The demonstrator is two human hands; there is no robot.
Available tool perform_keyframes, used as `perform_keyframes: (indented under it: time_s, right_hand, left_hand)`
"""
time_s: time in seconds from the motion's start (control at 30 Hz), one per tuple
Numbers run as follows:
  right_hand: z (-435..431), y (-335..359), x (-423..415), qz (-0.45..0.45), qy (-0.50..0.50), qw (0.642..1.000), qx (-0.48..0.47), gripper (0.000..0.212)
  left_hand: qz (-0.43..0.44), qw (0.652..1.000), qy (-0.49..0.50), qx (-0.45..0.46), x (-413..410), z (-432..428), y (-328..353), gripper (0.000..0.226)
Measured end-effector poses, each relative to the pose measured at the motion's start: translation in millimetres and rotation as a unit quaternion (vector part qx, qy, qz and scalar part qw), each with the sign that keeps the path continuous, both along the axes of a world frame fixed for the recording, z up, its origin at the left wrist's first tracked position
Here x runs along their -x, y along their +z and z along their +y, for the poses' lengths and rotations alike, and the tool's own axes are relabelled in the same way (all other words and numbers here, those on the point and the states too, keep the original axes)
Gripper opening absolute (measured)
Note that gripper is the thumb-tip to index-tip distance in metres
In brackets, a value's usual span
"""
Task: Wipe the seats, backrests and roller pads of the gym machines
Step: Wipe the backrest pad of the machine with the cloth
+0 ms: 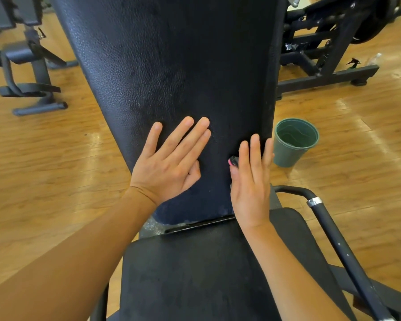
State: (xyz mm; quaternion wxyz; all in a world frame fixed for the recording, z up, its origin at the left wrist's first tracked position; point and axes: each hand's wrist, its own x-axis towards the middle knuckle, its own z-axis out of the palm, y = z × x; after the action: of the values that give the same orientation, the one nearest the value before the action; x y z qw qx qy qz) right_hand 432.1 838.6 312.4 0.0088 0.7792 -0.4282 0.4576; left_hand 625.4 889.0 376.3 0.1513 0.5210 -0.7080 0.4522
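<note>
A black padded backrest (171,66) slopes up through the middle of the head view, with the black seat (195,274) below it. My left hand (169,163) lies flat on the lower backrest, fingers straight and spread. My right hand (250,181) presses flat against the backrest's lower right edge, fingers straight and together. A small dark and pink spot shows at the right thumb tip; I cannot tell what it is. No cloth can be made out under either hand.
A green bucket (295,142) holding water stands on the wooden floor just right of the backrest. A black handle bar (333,230) runs beside the seat on the right. Other machine frames stand at left (33,89) and back right (322,72), where a spray bottle (354,62) sits.
</note>
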Motion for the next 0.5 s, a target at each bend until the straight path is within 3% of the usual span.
perform_keyframes:
  time_s: [0.2, 0.37, 0.5]
  right_hand:
    - [5.3, -6.7, -5.1, -0.031, -0.025, 0.999, -0.030, 0.047]
    - [28.9, -40.7, 3.0, 0.005, -0.049, 0.994, -0.099, 0.052]
    - [23.5, -44.8, 13.0, 0.035, -0.017, 0.996, -0.075, 0.049]
  left_hand:
    - [0.007, 1.000, 0.000, -0.001, -0.3, 0.6, 0.3, 0.062]
    - [0.003, 1.000, -0.006, -0.009, -0.5, 0.5, 0.6, 0.062]
    - [0.000, 1.000, -0.001, -0.005, 0.0, 0.8, -0.7, 0.062]
